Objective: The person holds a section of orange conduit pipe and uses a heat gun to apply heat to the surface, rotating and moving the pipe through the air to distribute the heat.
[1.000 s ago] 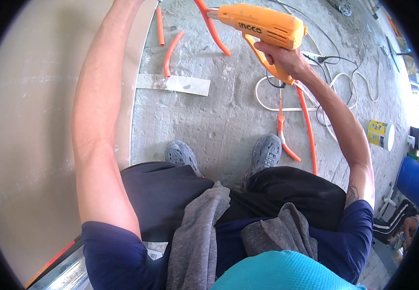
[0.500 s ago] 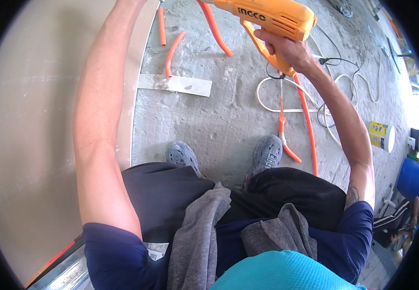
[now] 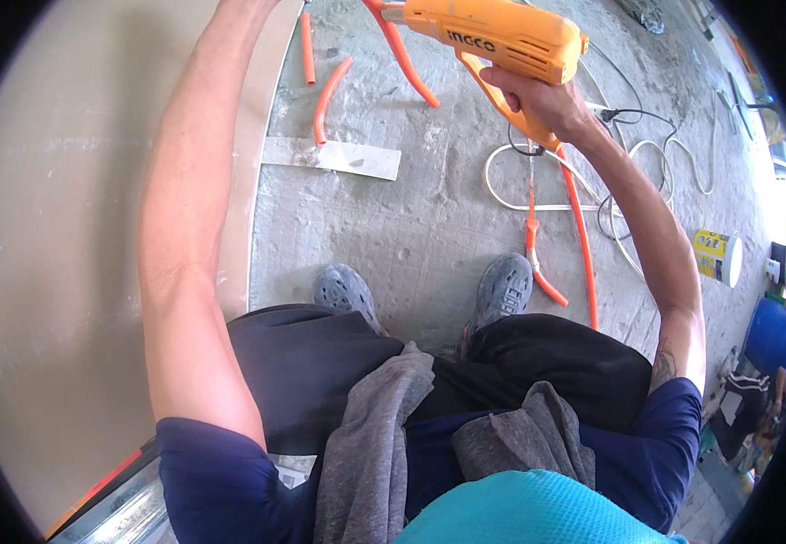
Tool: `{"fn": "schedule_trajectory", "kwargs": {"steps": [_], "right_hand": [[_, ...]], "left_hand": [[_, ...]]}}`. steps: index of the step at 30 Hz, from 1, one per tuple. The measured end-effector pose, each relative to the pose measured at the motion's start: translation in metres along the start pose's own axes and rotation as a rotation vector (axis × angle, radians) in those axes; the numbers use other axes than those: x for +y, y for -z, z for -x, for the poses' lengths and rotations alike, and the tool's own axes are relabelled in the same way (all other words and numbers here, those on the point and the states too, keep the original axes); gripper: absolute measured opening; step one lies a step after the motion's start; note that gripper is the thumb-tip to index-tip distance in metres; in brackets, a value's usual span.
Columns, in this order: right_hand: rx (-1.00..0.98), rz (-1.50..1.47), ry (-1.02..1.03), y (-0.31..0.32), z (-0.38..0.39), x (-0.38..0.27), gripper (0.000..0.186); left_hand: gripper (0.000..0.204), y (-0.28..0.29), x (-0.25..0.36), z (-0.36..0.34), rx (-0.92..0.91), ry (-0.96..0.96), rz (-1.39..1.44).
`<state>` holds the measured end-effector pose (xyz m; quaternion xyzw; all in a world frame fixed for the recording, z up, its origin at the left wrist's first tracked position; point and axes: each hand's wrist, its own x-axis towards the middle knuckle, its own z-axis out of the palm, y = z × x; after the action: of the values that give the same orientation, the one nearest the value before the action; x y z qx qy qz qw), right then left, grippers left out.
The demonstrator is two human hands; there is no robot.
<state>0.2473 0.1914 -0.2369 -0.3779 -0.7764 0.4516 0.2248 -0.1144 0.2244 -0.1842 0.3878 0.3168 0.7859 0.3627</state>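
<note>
My right hand [image 3: 538, 102] grips the handle of an orange power drill [image 3: 493, 34] held high in front of me, its nose pointing left toward the top edge of the picture. My left arm [image 3: 189, 208] stretches up along a pale beige wall panel [image 3: 57, 236]; the left hand itself is cut off by the top edge. An orange plastic conduit [image 3: 402, 54] runs down from near the drill's nose to the concrete floor.
Short orange conduit pieces [image 3: 327, 86], a flat metal strip [image 3: 338, 156], white and black cables [image 3: 592, 195] and longer orange tubes [image 3: 579, 245] lie on the rough concrete floor around my grey shoes [image 3: 347, 288]. A yellow-and-white can [image 3: 717, 256] lies at right. A metal rail [image 3: 121, 512] shows at lower left.
My right hand has lifted the drill higher and a little to the right, toward the top edge. The left arm has stayed raised along the wall panel.
</note>
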Motion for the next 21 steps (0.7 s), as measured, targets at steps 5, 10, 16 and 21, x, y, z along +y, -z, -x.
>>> {"fn": "schedule_trajectory", "kwargs": {"steps": [5, 10, 16, 21], "right_hand": [[-0.059, -0.011, -0.015, 0.000, 0.009, 0.013, 0.024], [-0.078, 0.013, -0.084, -0.009, 0.018, 0.025, 0.026], [-0.126, 0.031, -0.219, -0.006, 0.018, 0.038, 0.027], [-0.159, 0.007, -0.225, -0.014, 0.018, 0.047, 0.028]], "left_hand": [[0.031, -0.002, 0.000, 0.001, 0.036, 0.011, -0.030], [0.032, -0.004, -0.001, 0.005, 0.092, 0.024, -0.031], [0.033, -0.001, -0.003, 0.005, 0.091, 0.013, -0.053], [0.033, 0.010, 0.002, -0.003, 0.037, -0.014, -0.039]]}}
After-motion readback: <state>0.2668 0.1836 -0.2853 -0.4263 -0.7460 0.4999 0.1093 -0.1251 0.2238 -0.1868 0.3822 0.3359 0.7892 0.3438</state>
